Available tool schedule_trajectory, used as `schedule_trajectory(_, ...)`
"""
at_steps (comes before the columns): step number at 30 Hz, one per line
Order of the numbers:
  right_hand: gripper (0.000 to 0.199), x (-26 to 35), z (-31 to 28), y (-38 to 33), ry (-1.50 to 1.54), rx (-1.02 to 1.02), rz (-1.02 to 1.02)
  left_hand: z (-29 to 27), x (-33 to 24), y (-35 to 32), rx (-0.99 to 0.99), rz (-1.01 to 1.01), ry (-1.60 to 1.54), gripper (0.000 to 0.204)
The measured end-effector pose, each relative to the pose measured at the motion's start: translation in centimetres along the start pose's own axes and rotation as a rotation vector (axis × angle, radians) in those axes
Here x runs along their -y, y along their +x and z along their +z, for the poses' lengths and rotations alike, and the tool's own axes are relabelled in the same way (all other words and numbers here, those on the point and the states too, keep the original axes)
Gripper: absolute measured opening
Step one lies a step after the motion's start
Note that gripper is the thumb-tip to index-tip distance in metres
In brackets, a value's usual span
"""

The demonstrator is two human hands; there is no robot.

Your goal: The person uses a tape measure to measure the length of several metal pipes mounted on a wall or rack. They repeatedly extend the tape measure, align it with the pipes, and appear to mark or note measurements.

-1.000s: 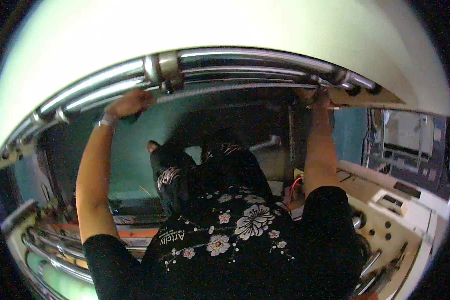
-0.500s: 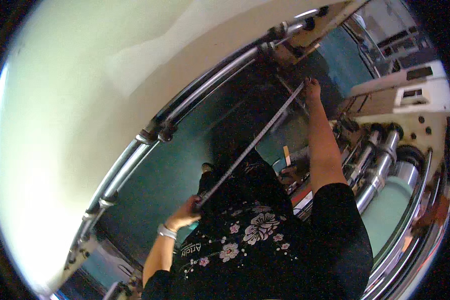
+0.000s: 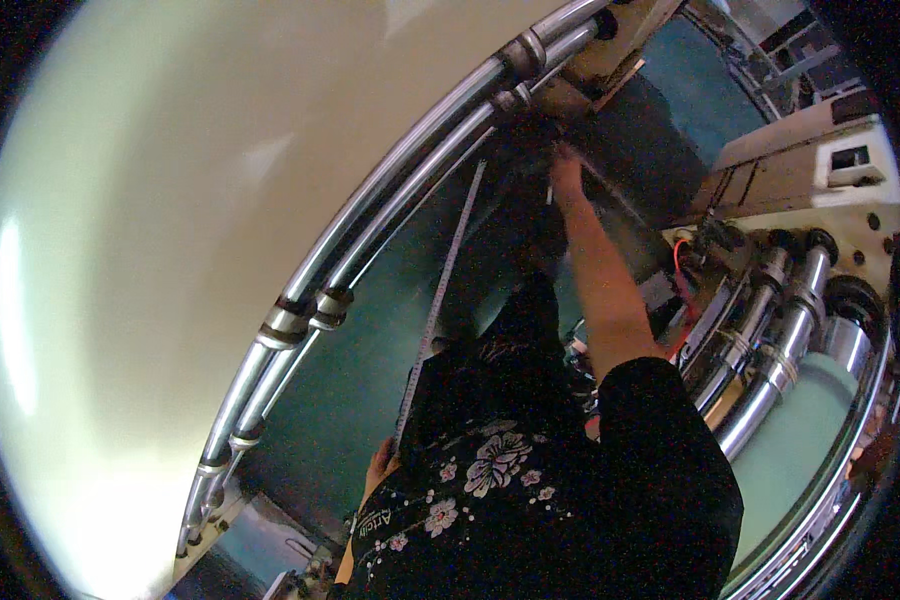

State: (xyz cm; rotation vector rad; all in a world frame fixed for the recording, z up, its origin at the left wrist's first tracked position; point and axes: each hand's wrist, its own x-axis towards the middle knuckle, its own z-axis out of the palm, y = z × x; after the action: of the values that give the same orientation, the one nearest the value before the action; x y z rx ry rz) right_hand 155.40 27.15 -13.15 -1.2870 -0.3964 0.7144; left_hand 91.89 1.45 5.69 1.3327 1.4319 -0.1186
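The right hand (image 3: pixel 567 168) reaches far up to the end of a long thin metal strip (image 3: pixel 440 300), its fingers closed around it beside the two shiny steel rollers (image 3: pixel 390 215). The left hand (image 3: pixel 380 462) grips the strip's near end, low against the black flowered shirt (image 3: pixel 530 500).

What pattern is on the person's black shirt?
White flowers on the black short-sleeved shirt, best seen in the head view.
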Motion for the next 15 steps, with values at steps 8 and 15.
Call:
schedule_trajectory(8,0.014,6.0,9.5,-4.4,0.256,-0.291,0.433,-0.1,-5.0,0.2,-0.035,-0.239,0.07,0.038)
schedule_trajectory(15,0.012,4.6,10.0,-2.6,0.301,-0.074,0.277,-4.9,1.4,2.0,0.082,-0.189,-0.087,0.031)
